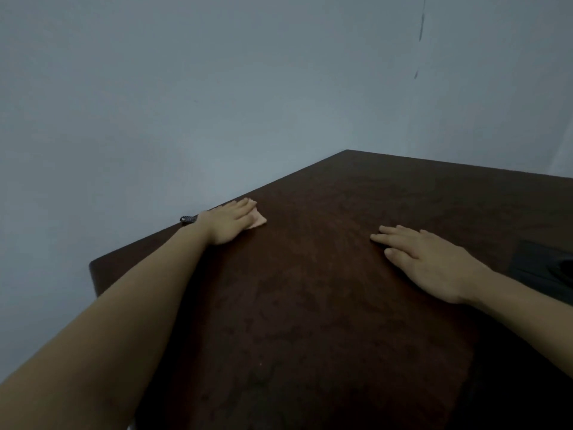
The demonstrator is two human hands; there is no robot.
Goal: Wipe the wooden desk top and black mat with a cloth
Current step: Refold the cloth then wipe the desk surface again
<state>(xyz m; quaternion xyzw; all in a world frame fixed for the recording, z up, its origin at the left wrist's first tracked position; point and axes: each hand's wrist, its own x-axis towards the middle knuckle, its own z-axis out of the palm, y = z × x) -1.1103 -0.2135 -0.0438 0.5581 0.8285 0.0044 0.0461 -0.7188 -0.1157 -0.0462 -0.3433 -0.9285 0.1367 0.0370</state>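
I see the small pale peach cloth (258,221) lying flat on the dark brown wooden desk top (310,290), close to the desk's left edge. Most of it is hidden under my left hand (229,223); only a pointed corner and a thin strip past the fingertips show, so I cannot tell its full shape or its long axis. The visible corner points to the right, toward the middle of the desk. I can read no label or writing on it.

The left hand lies palm down on the cloth with straight fingers pressing it to the wood, nothing curled round it. A dark patterned band (188,219) sits at that wrist, half hidden behind the arm and too small to make out.

My right hand (434,265) rests flat on the bare wood, well apart from the cloth, fingers straight and spread a little, pointing left toward the other hand, holding nothing.

At the right border a corner of the black mat (548,262) lies on the desk, cut off by the frame, its surface too dark to read. The desk's near end is also cut off. A plain grey-blue wall (186,88) rises behind the desk, with a thin dark streak (421,26) high on the right.
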